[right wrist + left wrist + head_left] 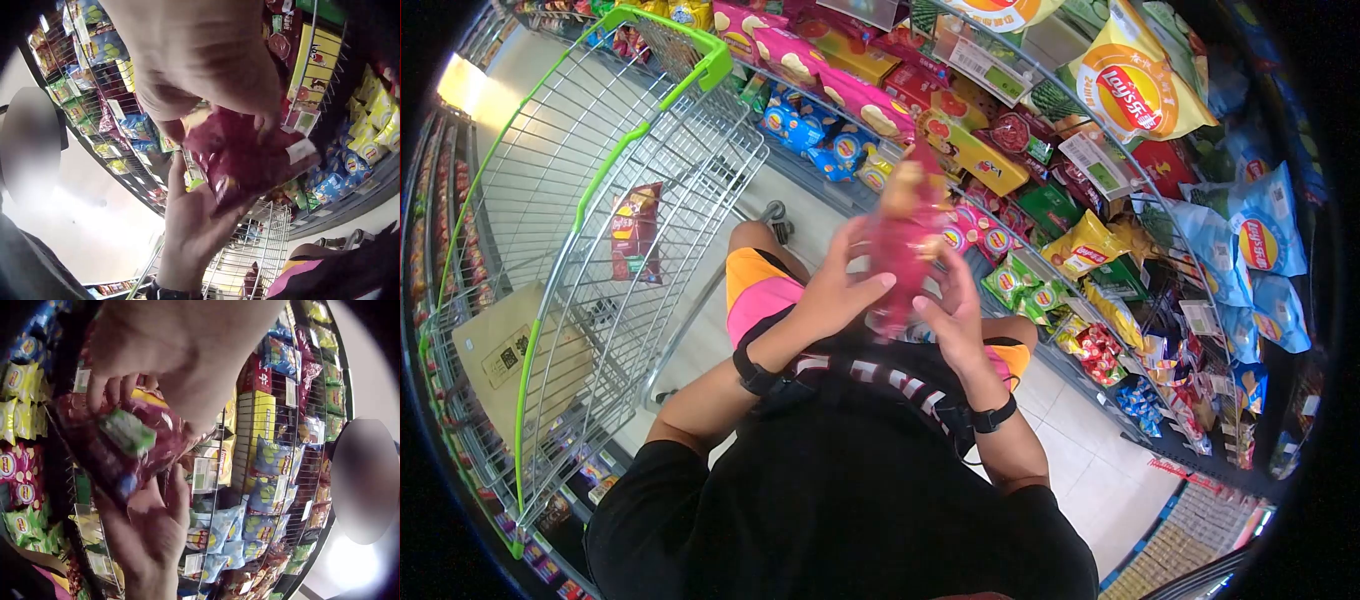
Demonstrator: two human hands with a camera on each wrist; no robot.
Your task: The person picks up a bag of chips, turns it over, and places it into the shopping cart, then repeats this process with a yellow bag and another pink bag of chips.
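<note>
A shiny dark-red snack bag (912, 225) is held up in front of the person's body, blurred in the head view. The left hand (840, 295) grips its left side, thumb across the face. On the opposite edge the right hand (955, 305) holds the bag with thumb and curled fingers. In the left wrist view, the bag (165, 428) shows a pale green patch, with the right hand (150, 537) beneath it. Seen from the right wrist, the left hand (194, 234) supports the bag (234, 153) from below, its palm partly hidden.
A wire shopping cart with a green rim (613, 165) stands at the left. Inside it lie a dark-red snack bag (636, 235) and a brown paper item (515, 360). Shelves of chip bags (1135, 100) and yellow boxes (975, 155) run along the front and right.
</note>
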